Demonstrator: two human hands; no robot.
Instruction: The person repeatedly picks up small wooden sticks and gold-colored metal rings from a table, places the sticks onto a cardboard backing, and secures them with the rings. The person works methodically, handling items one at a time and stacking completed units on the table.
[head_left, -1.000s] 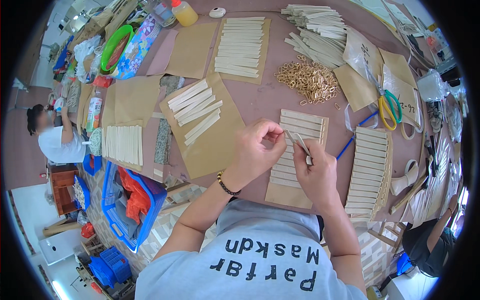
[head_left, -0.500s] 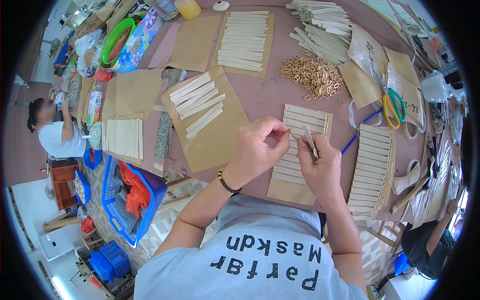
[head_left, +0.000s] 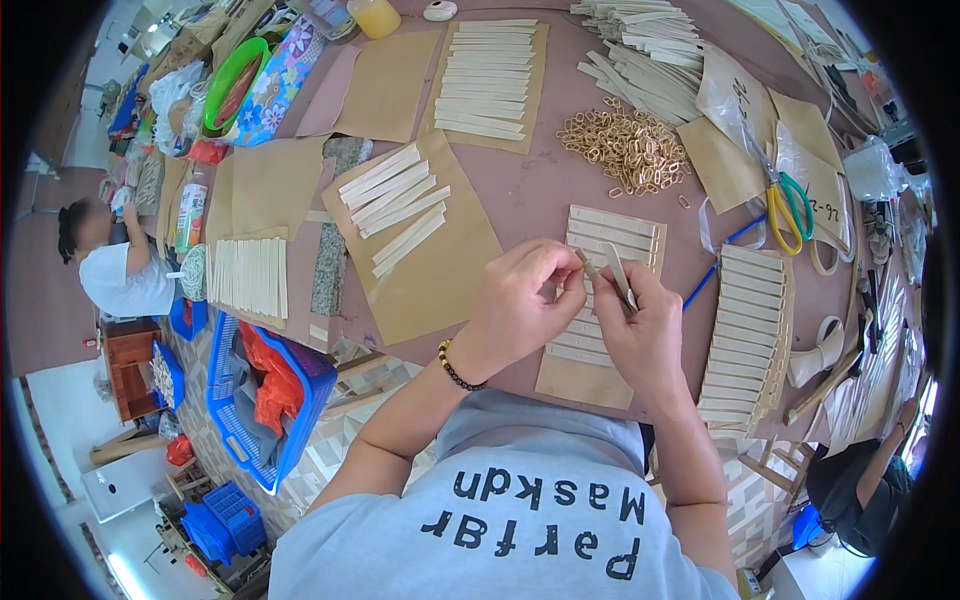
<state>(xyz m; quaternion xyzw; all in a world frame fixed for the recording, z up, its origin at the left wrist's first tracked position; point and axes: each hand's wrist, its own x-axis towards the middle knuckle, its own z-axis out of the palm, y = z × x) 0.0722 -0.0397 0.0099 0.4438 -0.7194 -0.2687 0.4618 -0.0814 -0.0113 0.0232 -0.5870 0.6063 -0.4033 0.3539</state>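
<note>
Over the near middle of the table, my left hand (head_left: 525,302) is closed in a pinch, thumb against forefinger. A small brownish piece (head_left: 584,260) shows at its fingertips, too small to tell its kind. My right hand (head_left: 645,330), close beside it, grips a narrow pale strip (head_left: 616,272) whose end sticks up above the fingers. The two hands' fingertips nearly meet. Beneath them lies a brown sheet (head_left: 580,382) bearing rows of pale strips (head_left: 612,235), partly hidden by my hands. Beyond sits a pile of gold oval rings (head_left: 625,150).
Right of my hands is another sheet of ringed strips (head_left: 745,335), with scissors (head_left: 785,215) and a blue pen (head_left: 700,287) nearby. Loose strips (head_left: 395,210) lie on brown paper to the left. A blue basket (head_left: 318,385) stands below the table's left edge. Another person (head_left: 125,270) sits far left.
The brownish piece at my left fingertips now shows more plainly, angled toward the right hand. Both hands have shifted only slightly, and the strip in my right hand stands a little more upright.
</note>
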